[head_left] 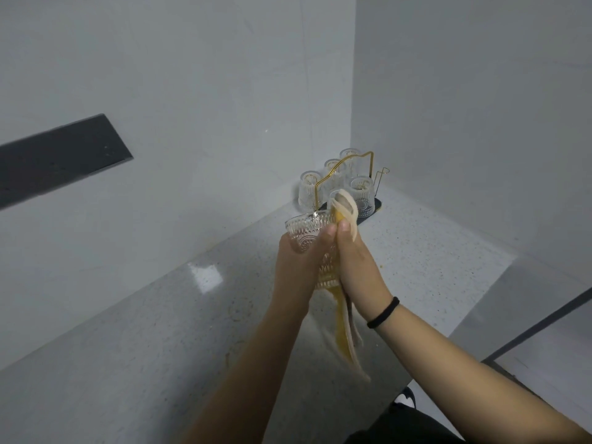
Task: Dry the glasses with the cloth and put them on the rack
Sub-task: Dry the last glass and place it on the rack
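Hands meet above the counter: the left hand curls round one patterned glass held tilted, while the right hand pinches one yellow-and-cream cloth against it, its tail hanging below. Five glasses stand upside down on one gold wire rack in the corner, well beyond. One black hair tie circles the right wrist.
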